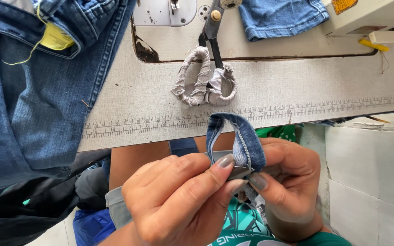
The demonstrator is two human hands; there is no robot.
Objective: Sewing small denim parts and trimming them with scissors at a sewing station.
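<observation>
denim strip (238, 139): blue cloth, woven, paler inside face, frayed edge
scissors (211, 34): dark metal blades, handles wrapped in grey frayed cloth
table top (297, 91): matt, pale, fine woven-looking texture
jeans (28, 105): blue denim, upper left of the frame, stitched seams
small blade (239, 172): grey metal, dull sheen

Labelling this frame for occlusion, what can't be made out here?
- Head view: the lower end of the denim strip is covered by the fingers of the left hand and right hand.
- A small metal tool pinched between them shows only a sliver; its kind is unclear.
- The scissors are cut off by the top edge.
- The jeans run off the left edge.
</observation>
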